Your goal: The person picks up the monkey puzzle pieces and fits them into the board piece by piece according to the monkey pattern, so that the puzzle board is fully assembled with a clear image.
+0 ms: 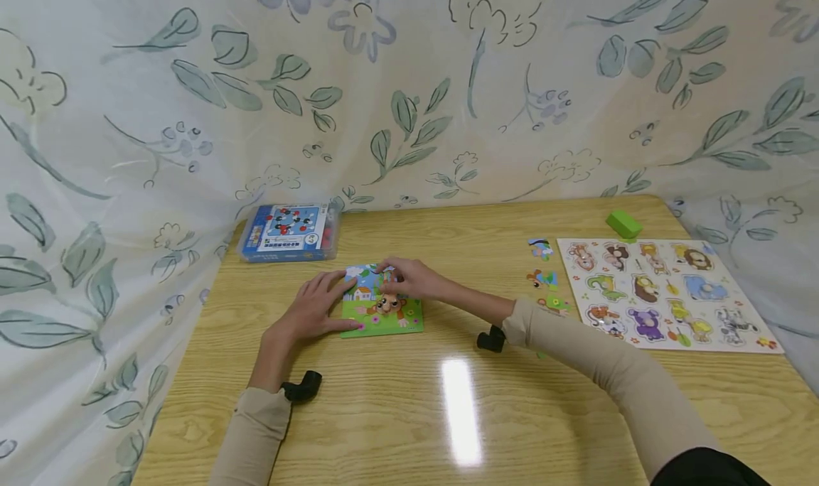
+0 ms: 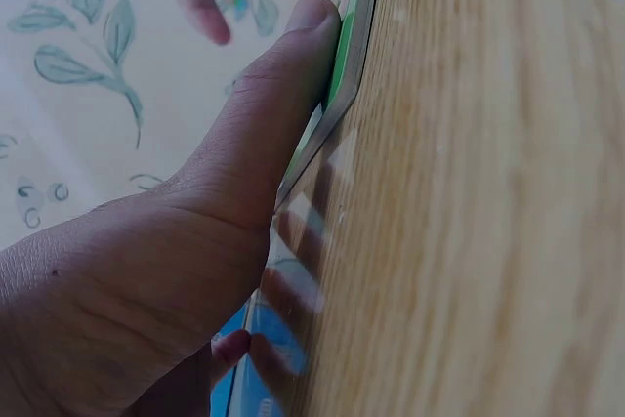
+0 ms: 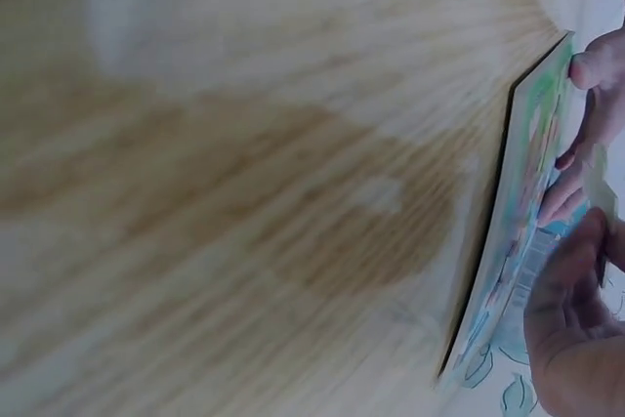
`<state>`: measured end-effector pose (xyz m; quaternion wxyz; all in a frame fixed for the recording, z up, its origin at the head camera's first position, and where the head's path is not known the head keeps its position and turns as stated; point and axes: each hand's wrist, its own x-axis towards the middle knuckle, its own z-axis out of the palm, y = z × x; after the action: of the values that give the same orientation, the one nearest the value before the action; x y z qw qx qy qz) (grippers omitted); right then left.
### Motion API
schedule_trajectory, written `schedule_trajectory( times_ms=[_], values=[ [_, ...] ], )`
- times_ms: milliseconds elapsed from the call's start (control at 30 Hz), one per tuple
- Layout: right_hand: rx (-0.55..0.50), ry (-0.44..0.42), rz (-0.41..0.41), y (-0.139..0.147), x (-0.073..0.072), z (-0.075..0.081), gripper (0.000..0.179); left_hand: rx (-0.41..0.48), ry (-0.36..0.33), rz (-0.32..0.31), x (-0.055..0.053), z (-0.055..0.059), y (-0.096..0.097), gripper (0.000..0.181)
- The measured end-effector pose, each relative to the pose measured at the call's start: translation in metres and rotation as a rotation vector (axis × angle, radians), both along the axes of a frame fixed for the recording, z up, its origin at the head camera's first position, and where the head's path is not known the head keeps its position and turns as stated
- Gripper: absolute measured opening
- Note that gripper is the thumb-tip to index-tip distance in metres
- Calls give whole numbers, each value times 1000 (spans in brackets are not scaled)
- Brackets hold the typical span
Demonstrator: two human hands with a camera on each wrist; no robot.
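Note:
A small jigsaw board [image 1: 384,324] lies flat on the table, with a cartoon monkey, a house and green grass on it. Along its left side, my left hand [image 1: 307,308] rests with spread fingers; the thumb [image 2: 311,26] touches the board's edge. Over the board's upper right part, my right hand [image 1: 414,280] pinches a jigsaw piece [image 3: 600,186] between thumb and fingers. That piece is held tilted above the board in the right wrist view. The right hand hides part of the picture from the head camera.
Loose jigsaw pieces [image 1: 542,280] lie in a column right of the board. Farther right is a large white animal puzzle board [image 1: 649,251], with a green block [image 1: 623,224] at its top edge. A blue-labelled plastic box [image 1: 288,234] stands at the back left.

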<state>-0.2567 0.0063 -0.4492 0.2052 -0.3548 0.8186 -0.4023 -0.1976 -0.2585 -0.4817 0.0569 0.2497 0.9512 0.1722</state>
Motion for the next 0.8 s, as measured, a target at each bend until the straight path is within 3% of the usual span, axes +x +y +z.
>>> schedule_trajectory(
  times_ms=[167, 233, 567, 700, 800],
  values=[
    [10, -147, 14, -5, 0, -4, 33, 3, -2, 2, 0, 0, 0, 91],
    [20, -142, 9, -8, 0, -5, 32, 1, 0, 0, 0, -1, 0, 91],
    [118, 109, -53, -21, 2, -10, 33, 12, -2, -11, 1, 2, 1, 90],
    [100, 69, -90, -23, 7, -12, 25, 11, 1, -11, 1, 1, 1, 89],
    [45, -14, -148, -24, 11, -11, 13, 10, 2, -6, 1, 1, 0, 89]
  ],
)
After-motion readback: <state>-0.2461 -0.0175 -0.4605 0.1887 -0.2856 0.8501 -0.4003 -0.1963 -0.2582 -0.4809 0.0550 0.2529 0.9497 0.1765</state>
